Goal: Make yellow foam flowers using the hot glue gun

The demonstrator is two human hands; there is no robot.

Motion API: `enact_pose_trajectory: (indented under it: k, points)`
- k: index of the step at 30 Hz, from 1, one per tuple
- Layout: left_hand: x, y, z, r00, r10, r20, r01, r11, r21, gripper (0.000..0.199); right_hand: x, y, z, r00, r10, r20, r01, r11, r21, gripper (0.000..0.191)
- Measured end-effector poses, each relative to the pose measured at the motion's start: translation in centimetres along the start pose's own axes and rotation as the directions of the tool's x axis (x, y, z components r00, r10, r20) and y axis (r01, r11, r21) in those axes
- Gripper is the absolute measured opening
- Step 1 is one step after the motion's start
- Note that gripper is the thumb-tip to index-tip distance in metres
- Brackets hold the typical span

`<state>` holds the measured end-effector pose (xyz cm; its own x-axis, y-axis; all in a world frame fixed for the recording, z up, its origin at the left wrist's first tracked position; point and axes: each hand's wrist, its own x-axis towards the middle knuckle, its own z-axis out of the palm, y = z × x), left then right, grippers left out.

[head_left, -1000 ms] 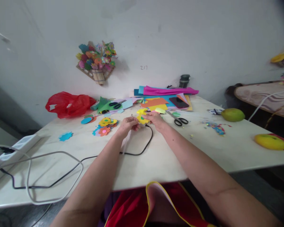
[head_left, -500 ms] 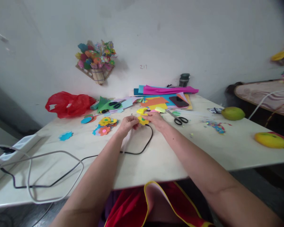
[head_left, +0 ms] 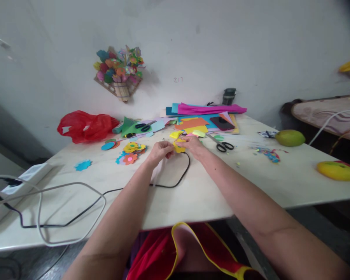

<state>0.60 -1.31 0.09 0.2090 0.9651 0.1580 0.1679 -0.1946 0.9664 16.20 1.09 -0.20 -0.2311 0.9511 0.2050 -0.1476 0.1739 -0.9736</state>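
A yellow flower cutout (head_left: pixel 179 145) is held up over the middle of the table, pinched in my right hand (head_left: pixel 191 144). My left hand (head_left: pixel 161 151) is closed just left of the flower; a thin, pale translucent strip hangs below its fingers, and what the fingertips grip is too small to make out. Yellow flowers (head_left: pixel 132 147) and an orange flower with a pink centre (head_left: pixel 130 159) lie in a pile to the left. A blue flower (head_left: pixel 83 165) lies farther left. Black-handled scissors (head_left: pixel 224 146) rest right of my right hand.
A red plastic bag (head_left: pixel 86 126) and a second pair of scissors (head_left: pixel 145 126) lie at the back left. Coloured sheets (head_left: pixel 192 124) and a phone (head_left: pixel 222 123) are behind my hands. Cables and a power strip (head_left: pixel 20 186) occupy the left; mangoes (head_left: pixel 290 137) sit right.
The view has shifted slightly. The yellow flower has turned a little in my right hand, and its centre is now more covered by the fingers. Both hands stay close together.
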Motion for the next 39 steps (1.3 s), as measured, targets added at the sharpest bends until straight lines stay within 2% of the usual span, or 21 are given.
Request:
enact_pose_trajectory:
  k: [5,11,16,21,31,35,37,39]
  points:
    - [-0.1,0.1,-0.2,0.999,0.017,-0.032,-0.018,0.999,-0.032,0.018,-0.3,-0.3,-0.5,0.998,0.044,0.054,-0.041,0.998,-0.05,0.034]
    - [0.0,0.1,-0.1,0.999,0.02,-0.049,-0.022,0.999,-0.028,0.018,0.0,0.1,-0.9,0.997,-0.004,0.076,0.016,0.987,-0.157,0.033]
    - [-0.1,0.1,0.1,0.998,0.02,-0.067,-0.023,0.999,-0.039,0.017,0.3,0.5,-0.6,0.999,-0.016,0.045,0.023,0.989,-0.149,0.029]
    - [-0.2,0.3,-0.1,0.997,0.014,-0.08,-0.018,0.998,-0.059,0.016,0.1,0.1,-1.1,0.993,-0.008,0.115,0.025,0.99,-0.142,0.03]
    - [-0.1,0.6,0.3,0.999,0.029,-0.046,-0.025,0.996,0.082,0.01,0.1,0.1,-1.0,0.998,-0.055,-0.005,0.053,0.982,-0.184,0.037]
    - [0.1,1.8,-1.7,0.993,-0.052,-0.109,0.068,0.986,0.151,0.007,-0.2,-0.9,-1.3,0.994,-0.039,-0.104,0.022,0.987,-0.16,0.042]
    - [0.1,2.4,-3.7,0.984,-0.046,-0.175,0.082,0.976,0.201,0.009,-0.1,-1.0,-1.6,0.988,-0.054,-0.147,0.028,0.985,-0.171,0.04]
    - [-0.1,2.7,-6.0,0.969,-0.081,-0.234,0.145,0.952,0.271,0.009,0.2,-0.7,-2.1,0.979,-0.066,-0.192,0.035,0.986,-0.163,0.035]
